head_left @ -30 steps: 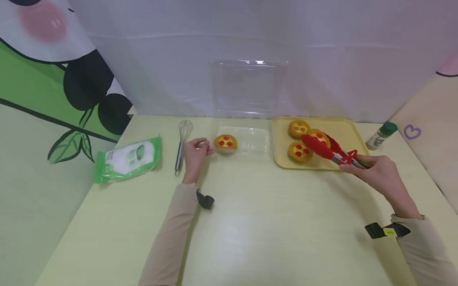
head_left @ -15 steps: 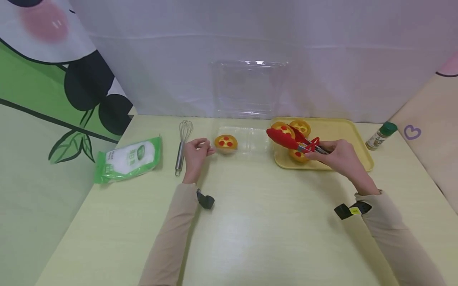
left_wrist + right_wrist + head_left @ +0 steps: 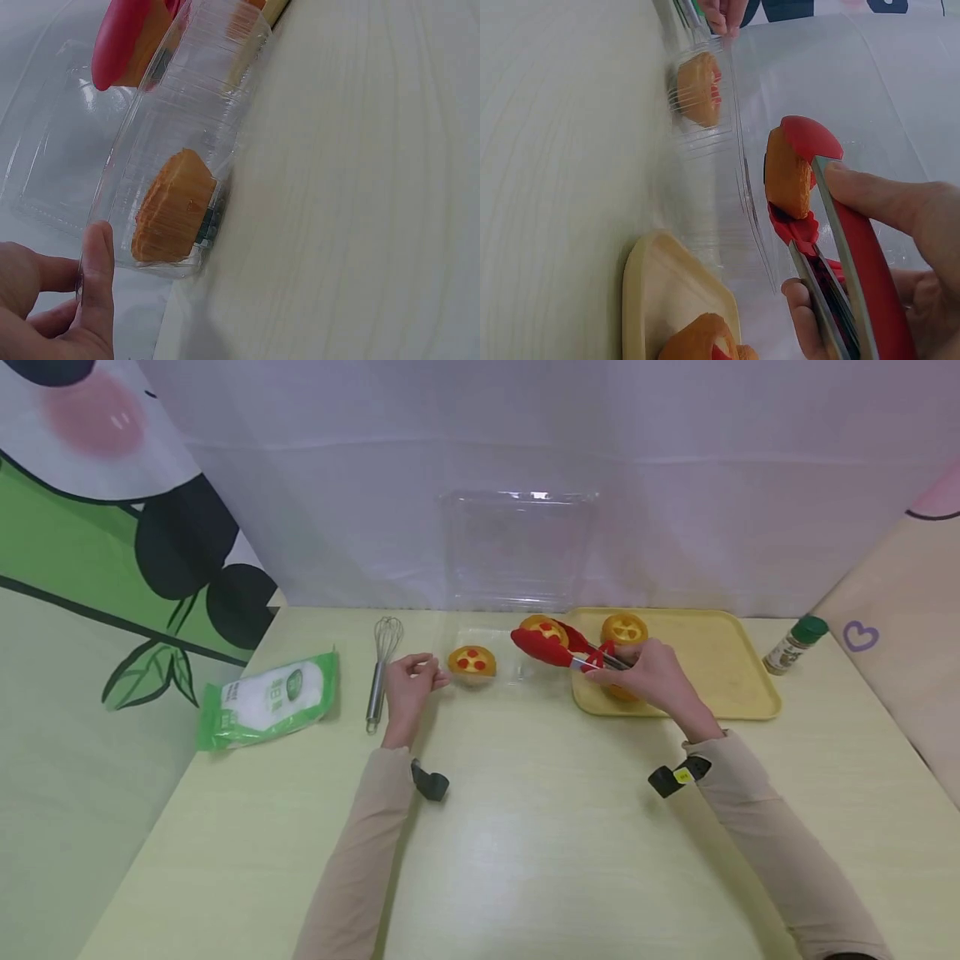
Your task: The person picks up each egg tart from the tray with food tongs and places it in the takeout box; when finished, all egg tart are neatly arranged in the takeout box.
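My right hand (image 3: 656, 675) grips red-tipped tongs (image 3: 862, 277), whose tips clasp an egg tart (image 3: 786, 174) with red pieces on top. That tart hangs over the right part of a clear plastic clamshell container (image 3: 142, 150), lid raised behind. Another tart (image 3: 472, 662) sits in the container's left end. At that end, my left hand (image 3: 411, 689) pinches the container's rim between thumb and finger. A yellow tray (image 3: 720, 672) to the right bears one tart (image 3: 624, 628) at the back and another mostly hidden beneath my right hand.
A whisk (image 3: 380, 681) lies just left of my left hand. Farther left is a green and white bag (image 3: 273, 700). A small green-capped shaker bottle (image 3: 795, 645) stands past the tray's right edge. A pale cloth wall rises behind the table (image 3: 517, 827).
My right hand has carried the tongs and the clasped tart leftward from above the tray to over the container. The left hand has stayed at the container's left end.
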Demonstrator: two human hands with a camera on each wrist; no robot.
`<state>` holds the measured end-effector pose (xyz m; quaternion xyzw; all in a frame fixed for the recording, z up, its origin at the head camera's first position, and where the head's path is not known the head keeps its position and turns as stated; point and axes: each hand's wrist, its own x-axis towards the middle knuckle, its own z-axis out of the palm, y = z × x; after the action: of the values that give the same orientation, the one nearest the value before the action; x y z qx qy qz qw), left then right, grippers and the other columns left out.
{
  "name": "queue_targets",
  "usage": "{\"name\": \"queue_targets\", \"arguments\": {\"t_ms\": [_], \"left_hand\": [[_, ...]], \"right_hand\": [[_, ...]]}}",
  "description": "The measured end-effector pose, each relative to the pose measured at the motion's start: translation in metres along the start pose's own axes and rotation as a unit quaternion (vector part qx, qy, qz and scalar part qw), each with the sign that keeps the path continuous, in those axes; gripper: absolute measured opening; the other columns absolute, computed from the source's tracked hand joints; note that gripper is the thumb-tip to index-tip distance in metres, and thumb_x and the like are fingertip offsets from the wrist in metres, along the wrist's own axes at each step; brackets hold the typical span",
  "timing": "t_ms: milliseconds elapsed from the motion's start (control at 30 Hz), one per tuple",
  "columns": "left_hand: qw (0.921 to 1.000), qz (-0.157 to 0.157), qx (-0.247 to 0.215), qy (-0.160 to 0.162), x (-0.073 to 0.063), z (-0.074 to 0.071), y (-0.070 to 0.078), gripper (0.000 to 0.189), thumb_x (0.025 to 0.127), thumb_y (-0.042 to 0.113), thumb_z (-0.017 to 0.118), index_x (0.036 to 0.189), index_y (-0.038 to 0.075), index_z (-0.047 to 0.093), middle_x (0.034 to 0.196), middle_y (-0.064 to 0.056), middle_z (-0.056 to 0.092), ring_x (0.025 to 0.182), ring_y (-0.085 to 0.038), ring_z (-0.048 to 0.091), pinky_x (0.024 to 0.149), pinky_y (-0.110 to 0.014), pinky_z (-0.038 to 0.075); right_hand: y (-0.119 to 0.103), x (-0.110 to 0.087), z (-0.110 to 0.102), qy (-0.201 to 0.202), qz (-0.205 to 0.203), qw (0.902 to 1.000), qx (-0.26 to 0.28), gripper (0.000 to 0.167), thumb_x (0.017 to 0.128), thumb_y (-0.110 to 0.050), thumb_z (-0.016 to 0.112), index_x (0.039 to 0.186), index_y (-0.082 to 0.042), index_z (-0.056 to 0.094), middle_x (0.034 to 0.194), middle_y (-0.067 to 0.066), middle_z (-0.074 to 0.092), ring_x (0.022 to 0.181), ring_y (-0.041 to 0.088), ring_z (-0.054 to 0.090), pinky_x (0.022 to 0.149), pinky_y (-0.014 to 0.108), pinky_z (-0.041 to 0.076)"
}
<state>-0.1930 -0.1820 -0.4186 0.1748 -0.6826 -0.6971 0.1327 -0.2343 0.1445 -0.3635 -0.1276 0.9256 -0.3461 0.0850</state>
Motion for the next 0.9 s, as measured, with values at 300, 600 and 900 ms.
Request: {"name": "queue_targets", "arguments": {"t_ms": [300, 600, 900], "left_hand": [[1.0000, 0.004, 0.006, 0.003, 0.000, 0.000, 0.000, 0.029, 0.096, -0.001, 0.057, 0.120, -0.017, 0.056, 0.082, -0.009, 0.054, 0.059, -0.003, 0.066, 0.065, -0.017, 0.062], [1.0000, 0.001, 0.007, 0.006, -0.001, 0.001, 0.001, 0.029, 0.096, -0.001, 0.057, 0.119, -0.018, 0.056, 0.080, -0.008, 0.054, 0.057, -0.002, 0.064, 0.063, -0.016, 0.061], [0.9999, 0.011, 0.006, 0.010, -0.002, 0.000, 0.000, 0.027, 0.095, -0.002, 0.057, 0.117, -0.018, 0.057, 0.078, -0.008, 0.055, 0.057, -0.003, 0.065, 0.062, -0.017, 0.061]], "right_hand": [[-0.025, 0.018, 0.012, -0.010, -0.007, 0.9999, 0.003, 0.047, 0.080, -0.045, 0.079, 0.073, -0.001, 0.061, 0.057, -0.001, 0.033, 0.062, 0.019, 0.033, 0.053, 0.027, 0.021], [-0.039, 0.032, 0.021, -0.026, -0.003, 0.9997, 0.000, 0.046, 0.081, -0.042, 0.079, 0.078, 0.002, 0.065, 0.056, -0.001, 0.032, 0.055, 0.017, 0.032, 0.049, 0.025, 0.023], [-0.043, 0.044, 0.034, -0.010, -0.003, 0.9997, -0.022, 0.047, 0.079, -0.040, 0.081, 0.065, -0.006, 0.053, 0.056, -0.001, 0.033, 0.054, 0.017, 0.034, 0.050, 0.027, 0.025]]}}
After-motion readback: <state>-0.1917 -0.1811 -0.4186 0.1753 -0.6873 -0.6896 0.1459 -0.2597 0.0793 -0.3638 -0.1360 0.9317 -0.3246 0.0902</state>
